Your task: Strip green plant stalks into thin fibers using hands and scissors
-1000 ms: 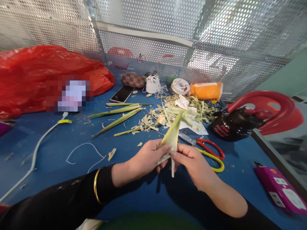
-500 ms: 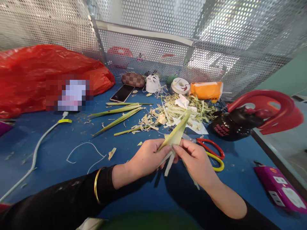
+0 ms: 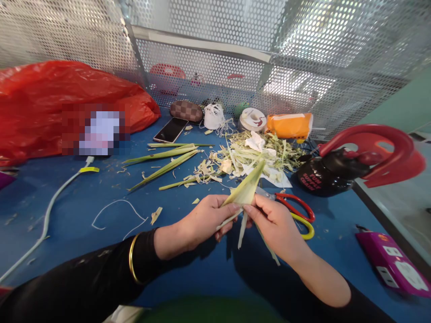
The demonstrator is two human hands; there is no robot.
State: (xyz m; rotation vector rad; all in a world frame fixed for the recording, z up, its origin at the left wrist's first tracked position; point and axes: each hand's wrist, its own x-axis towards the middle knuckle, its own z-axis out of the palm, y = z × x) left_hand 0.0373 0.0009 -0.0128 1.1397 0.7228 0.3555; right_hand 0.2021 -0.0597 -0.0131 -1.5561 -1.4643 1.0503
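Note:
Between my two hands is a pale green leaf [image 3: 247,188], wide at its lower end and tapering to a point up and away from me. My left hand [image 3: 205,220] pinches its lower left edge with the thumb on top. Opposite it, my right hand [image 3: 276,224] grips the lower right edge, thumb and fingers pressed together. Narrow strips of leaf hang down beneath both hands. Scissors [image 3: 305,220] with one red and one yellow handle lie just beyond my right hand, partly covered by it. Several long green leaves [image 3: 164,168] rest on the blue table to the left.
Leaf scraps [image 3: 235,154] are heaped at the back. Behind them stand a roll of tape [image 3: 252,120], white string [image 3: 213,117], a phone [image 3: 171,130] and an orange packet [image 3: 290,125]. A black bottle [image 3: 332,175] and a purple box [image 3: 390,260] are at right, a red bag [image 3: 74,89] at left.
A hanging leaf strip has shifted slightly right, and my left hand's fingers have moved a little along the leaf's lower edge. Both hands keep hold of the leaf.

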